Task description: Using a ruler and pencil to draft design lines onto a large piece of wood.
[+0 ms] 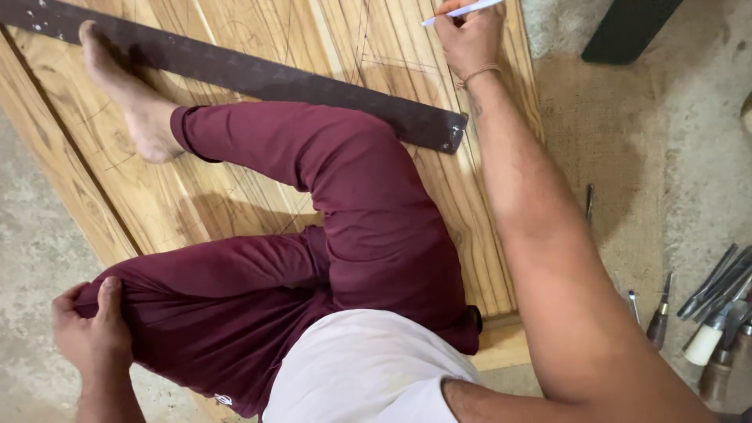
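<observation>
Pinching pen [464,10] in right hand [468,37] fingers, left hand [92,329] gripping knee; ruler [235,69] held by foot only, likely slips, skews line on wooden panel [196,200].

Soft, even daylight, faint shadows, slight blur throughout.

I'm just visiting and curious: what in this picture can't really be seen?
- Pen tip in right hand: cut off by the head view's top edge.
- Pencil lines on the wooden panel: partly hidden by the leg and long ruler.
- Chisels: cut off at the right edge.
</observation>
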